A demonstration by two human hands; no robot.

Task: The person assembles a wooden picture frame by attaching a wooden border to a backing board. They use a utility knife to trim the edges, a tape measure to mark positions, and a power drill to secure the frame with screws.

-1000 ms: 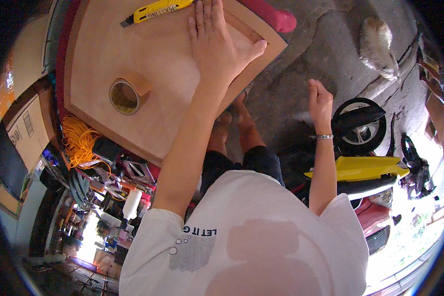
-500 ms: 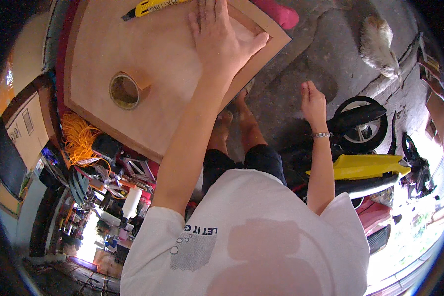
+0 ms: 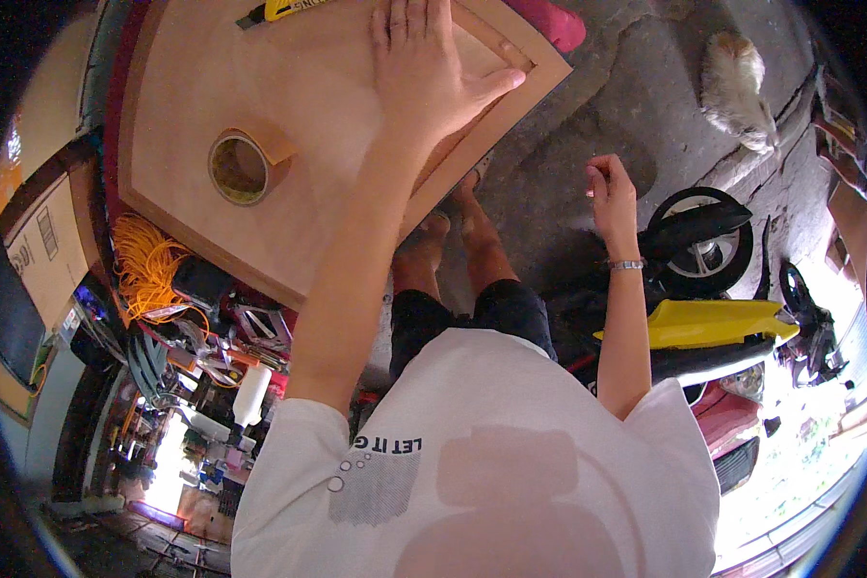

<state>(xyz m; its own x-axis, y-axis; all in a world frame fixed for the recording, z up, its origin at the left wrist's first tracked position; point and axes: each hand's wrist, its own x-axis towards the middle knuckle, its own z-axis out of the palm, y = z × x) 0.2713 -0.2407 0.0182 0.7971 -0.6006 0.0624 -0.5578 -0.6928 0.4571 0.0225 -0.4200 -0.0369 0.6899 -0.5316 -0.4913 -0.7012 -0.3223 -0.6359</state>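
The left hand (image 3: pixel 419 72) lies flat on the large brown board (image 3: pixel 308 106), fingers together and pointing to the upper edge of the view, thumb stretched wide toward the darker strip near the board's right edge. The board fills the upper left, in front of the person. The right hand (image 3: pixel 612 193) hangs apart from it, above the grey floor (image 3: pixel 559 135), with its fingers curled in (I cannot tell whether anything small is pinched in them), and a bracelet (image 3: pixel 627 264) circles that wrist. On the board, left of the left forearm, sits a roll of tape (image 3: pixel 218 171) with a loose flap at its upper right. Near the fingers, a yellow cutter (image 3: pixel 284 9) is partly cut off by the upper edge. Orange string (image 3: pixel 149 265) is bunched just beside the board's lower left side.
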